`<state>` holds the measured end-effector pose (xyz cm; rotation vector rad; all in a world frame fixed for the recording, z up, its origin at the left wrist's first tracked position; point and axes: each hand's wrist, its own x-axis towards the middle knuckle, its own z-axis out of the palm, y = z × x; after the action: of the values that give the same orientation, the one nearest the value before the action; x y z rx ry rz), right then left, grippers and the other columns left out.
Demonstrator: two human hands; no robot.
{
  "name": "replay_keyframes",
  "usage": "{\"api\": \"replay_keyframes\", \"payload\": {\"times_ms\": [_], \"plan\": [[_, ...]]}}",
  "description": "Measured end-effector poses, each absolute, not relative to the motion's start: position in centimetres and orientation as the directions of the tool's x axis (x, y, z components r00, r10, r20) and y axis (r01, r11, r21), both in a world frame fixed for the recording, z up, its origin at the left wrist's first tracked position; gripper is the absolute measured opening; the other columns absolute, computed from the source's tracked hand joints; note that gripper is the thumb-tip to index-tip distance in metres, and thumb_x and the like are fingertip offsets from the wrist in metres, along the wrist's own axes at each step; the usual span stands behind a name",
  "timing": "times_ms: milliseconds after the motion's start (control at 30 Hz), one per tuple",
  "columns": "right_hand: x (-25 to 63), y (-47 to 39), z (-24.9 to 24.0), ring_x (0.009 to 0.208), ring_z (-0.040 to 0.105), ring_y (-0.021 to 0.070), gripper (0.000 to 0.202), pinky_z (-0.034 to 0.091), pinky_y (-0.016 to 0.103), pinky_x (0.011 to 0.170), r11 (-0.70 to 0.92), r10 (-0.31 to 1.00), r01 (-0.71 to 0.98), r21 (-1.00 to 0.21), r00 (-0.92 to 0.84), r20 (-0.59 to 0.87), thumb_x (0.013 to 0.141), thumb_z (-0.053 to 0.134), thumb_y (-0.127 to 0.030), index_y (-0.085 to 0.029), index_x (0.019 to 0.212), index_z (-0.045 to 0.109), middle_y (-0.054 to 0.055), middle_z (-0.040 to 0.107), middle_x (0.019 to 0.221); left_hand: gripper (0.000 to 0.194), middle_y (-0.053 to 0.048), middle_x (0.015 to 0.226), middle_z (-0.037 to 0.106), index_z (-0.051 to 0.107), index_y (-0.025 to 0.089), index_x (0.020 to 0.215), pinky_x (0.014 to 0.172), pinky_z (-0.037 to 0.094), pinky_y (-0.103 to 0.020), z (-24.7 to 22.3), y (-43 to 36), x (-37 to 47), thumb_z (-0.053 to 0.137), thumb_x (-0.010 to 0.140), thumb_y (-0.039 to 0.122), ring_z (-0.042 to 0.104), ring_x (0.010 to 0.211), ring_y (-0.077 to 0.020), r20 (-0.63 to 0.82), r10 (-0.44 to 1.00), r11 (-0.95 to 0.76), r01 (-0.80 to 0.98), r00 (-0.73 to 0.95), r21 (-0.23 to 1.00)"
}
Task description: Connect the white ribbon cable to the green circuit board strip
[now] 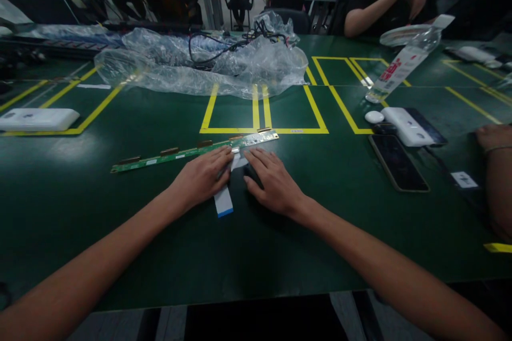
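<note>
A long, narrow green circuit board (188, 154) lies slantwise on the table, its right part silvery. A white flat cable with a blue end (223, 201) runs from the board's front edge under my left hand (204, 175). The fingers of that hand are together, closed on the cable beside the connector, with the thumb partly hidden. My right hand (274, 184) rests just to the right, its thumb apart from its fingers, fingertips near the connector. Nothing shows in its grasp; the space beneath its palm is hidden.
Crumpled clear plastic (208, 64) with black cables spreads behind the board. A white device (40, 119) lies left. On the right are a tilted bottle (404, 66), a phone (399, 162), a white power bank (407, 127) and another person's hand (495, 137). Yellow tape marks the green table (160, 256).
</note>
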<state>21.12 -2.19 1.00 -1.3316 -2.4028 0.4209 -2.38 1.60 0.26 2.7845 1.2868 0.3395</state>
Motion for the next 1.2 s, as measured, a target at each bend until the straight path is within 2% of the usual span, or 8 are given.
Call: {"api": "replay_keyframes", "payload": {"times_ms": [200,300,400,600,833,933,1067,1200], "plan": [[22.3,-2.3,1.4,0.153,0.035,0.0295,0.052,0.030,0.053,0.125,0.580,0.814,0.691,-0.431,-0.507,0.284,0.103,0.050,-0.030,-0.010,0.152,0.049,0.019,0.046,0.161,0.057,-0.017,0.128,0.067,0.053,0.012,0.147,0.099,0.052,-0.050,2.0,7.6,-10.9,0.032,0.106,0.044,0.067,0.107,-0.0336,0.000,0.994,-0.111,0.992,0.111,0.059],[22.5,-2.3,1.2,0.151,0.038,0.0297,0.048,0.033,0.055,0.123,0.592,0.805,0.684,-0.425,-0.529,0.270,0.104,0.051,-0.031,-0.012,0.148,0.053,0.018,0.048,0.160,0.067,-0.022,0.129,0.064,0.050,0.003,0.149,0.098,0.050,-0.054,2.8,9.3,-16.7,0.027,0.106,0.049,0.063,0.110,-0.0373,-0.029,0.992,0.124,0.992,-0.124,0.001],[22.8,-2.3,1.2,0.149,0.042,0.0300,0.046,0.035,0.055,0.122,0.597,0.799,0.678,-0.428,-0.551,0.241,0.104,0.051,-0.031,-0.012,0.146,0.055,0.019,0.050,0.158,0.071,-0.024,0.129,0.062,0.052,-0.002,0.146,0.097,0.050,-0.054,2.6,10.2,-21.7,0.027,0.104,0.050,0.061,0.110,-0.0380,-0.028,0.968,0.248,0.967,-0.250,-0.057],[23.3,-2.2,1.4,0.149,0.042,0.0307,0.044,0.035,0.054,0.122,0.594,0.800,0.686,-0.420,-0.560,0.216,0.104,0.051,-0.031,-0.011,0.143,0.058,0.020,0.051,0.157,0.075,-0.017,0.124,0.066,0.056,0.011,0.146,0.084,0.055,-0.046,0.5,12.1,-27.1,0.022,0.101,0.061,0.063,0.095,-0.0308,0.019,0.943,0.328,0.926,-0.331,-0.188],[23.4,-2.2,1.1,0.148,0.042,0.0318,0.045,0.034,0.055,0.122,0.597,0.797,0.693,-0.403,-0.571,0.198,0.104,0.052,-0.031,-0.011,0.143,0.058,0.020,0.050,0.157,0.078,-0.028,0.141,0.054,0.050,-0.002,0.148,0.089,0.054,-0.055,1.0,12.4,-26.5,0.023,0.103,0.057,0.059,0.120,-0.0450,-0.059,0.957,0.274,0.952,-0.284,-0.139],[23.5,-2.2,1.2,0.148,0.042,0.0319,0.046,0.034,0.055,0.122,0.590,0.801,0.699,-0.403,-0.569,0.186,0.104,0.052,-0.031,-0.010,0.145,0.057,0.021,0.050,0.157,0.073,-0.032,0.149,0.045,0.050,-0.005,0.146,0.098,0.047,-0.066,1.2,11.7,-23.3,0.029,0.105,0.052,0.045,0.135,-0.0516,-0.041,0.997,0.063,0.992,-0.068,-0.106],[23.3,-2.2,1.3,0.149,0.041,0.0297,0.051,0.034,0.052,0.123,0.586,0.805,0.708,-0.394,-0.562,0.189,0.104,0.051,-0.031,-0.011,0.151,0.049,0.019,0.048,0.160,0.063,-0.025,0.153,0.047,0.045,0.000,0.152,0.111,0.042,-0.062,0.8,9.5,-14.4,0.028,0.109,0.042,0.047,0.141,-0.0397,0.007,0.944,-0.331,0.943,0.331,0.016],[23.1,-2.2,1.0,0.152,0.037,0.0322,0.060,0.031,0.050,0.125,0.580,0.811,0.739,-0.342,-0.562,0.161,0.103,0.051,-0.032,-0.006,0.156,0.042,0.020,0.041,0.164,0.059,-0.015,0.158,0.046,0.050,0.008,0.153,0.124,0.033,-0.052,0.4,5.5,-5.1,0.029,0.108,0.039,0.040,0.150,-0.0298,0.080,0.748,-0.663,0.745,0.659,0.066]]}}
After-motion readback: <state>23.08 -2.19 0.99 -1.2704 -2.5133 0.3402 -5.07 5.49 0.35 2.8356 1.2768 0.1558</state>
